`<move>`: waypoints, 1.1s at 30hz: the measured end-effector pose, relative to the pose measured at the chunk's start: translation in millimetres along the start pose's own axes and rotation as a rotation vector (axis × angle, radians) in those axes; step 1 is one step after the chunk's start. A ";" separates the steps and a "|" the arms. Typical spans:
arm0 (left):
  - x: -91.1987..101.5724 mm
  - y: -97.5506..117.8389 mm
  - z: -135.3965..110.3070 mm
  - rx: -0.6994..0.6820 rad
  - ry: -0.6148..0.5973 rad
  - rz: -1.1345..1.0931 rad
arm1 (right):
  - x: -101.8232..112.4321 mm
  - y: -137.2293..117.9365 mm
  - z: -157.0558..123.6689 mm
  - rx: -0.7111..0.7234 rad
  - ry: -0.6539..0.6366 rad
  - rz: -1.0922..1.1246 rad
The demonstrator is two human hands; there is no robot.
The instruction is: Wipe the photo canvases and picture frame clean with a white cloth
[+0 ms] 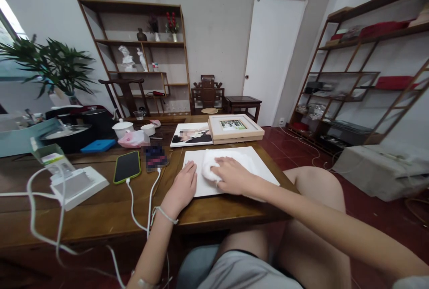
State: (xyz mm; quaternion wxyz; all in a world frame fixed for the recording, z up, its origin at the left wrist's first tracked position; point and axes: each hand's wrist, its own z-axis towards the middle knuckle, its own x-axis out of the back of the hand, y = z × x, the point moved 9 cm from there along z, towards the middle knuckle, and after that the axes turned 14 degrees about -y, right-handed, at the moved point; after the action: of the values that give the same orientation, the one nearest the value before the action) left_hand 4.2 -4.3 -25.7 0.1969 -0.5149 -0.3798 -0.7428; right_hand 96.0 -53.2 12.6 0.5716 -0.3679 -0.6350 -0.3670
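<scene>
Under the fingers of both hands spreads the wooden counter [217,212], a white board [259,163] lying on it. At the board's left edge, the left hand [181,187] rests flat, fingers extended together. Just below the right hand [233,176] is a soft white wad [208,160]; whether its fingers pinch or merely press, I cannot tell. Even, light pressure seems best, left fingers steadying the board. No lettering is legible.

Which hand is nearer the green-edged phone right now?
Left. The left hand rests at the left edge of the white board, right of the green-edged phone; the right hand is farther right, on the white bundle.
</scene>
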 end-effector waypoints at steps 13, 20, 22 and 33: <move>48.0 5.9 -16.1 0.004 0.348 -0.287 | 1.6 -45.8 4.4 0.302 0.017 -0.011; 27.9 5.5 -6.9 0.029 0.191 -0.145 | 10.2 -40.4 -37.4 0.391 -0.025 0.030; 16.0 3.5 -3.4 0.042 0.098 -0.088 | 8.0 -18.0 -29.2 0.292 -0.042 0.047; 9.7 4.4 -1.2 -0.006 0.033 -0.038 | 19.6 13.7 82.9 0.143 -0.050 0.084</move>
State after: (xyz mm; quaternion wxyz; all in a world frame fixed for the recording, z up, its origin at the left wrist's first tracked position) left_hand 2.7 -7.0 -15.4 0.1876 -0.4960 -0.3839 -0.7559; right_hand 68.9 27.6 26.3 0.5952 -0.3618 -0.6576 -0.2871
